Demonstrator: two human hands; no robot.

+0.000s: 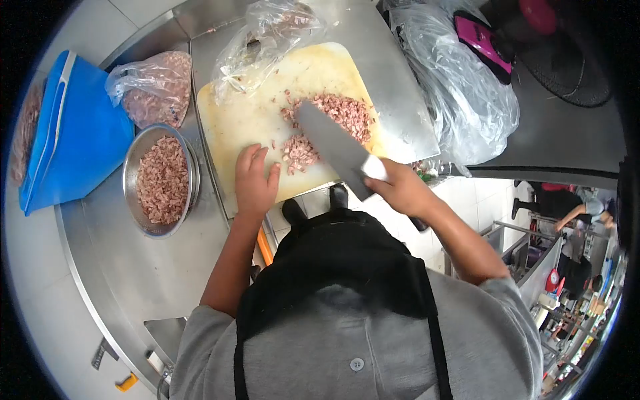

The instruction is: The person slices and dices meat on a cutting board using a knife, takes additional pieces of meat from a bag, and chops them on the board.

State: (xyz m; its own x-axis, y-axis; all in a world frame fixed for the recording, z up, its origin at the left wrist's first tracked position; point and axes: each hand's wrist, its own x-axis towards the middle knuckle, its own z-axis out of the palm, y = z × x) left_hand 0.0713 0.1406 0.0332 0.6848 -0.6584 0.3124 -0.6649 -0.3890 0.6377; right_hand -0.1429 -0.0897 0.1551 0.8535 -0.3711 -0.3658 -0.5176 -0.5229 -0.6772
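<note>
The person wears a plain grey shirt [407, 360] with a short left sleeve [203, 333] and a short right sleeve [510, 310]. One round, pale grey button [357, 365] sits at the chest beside a thin vertical seam. Over the shirt goes a black apron [327, 260] with narrow black straps [439, 357]. The shoes [339, 197] are black and round-toed. The left hand [257, 183] and right hand [403, 191] are bare.
</note>
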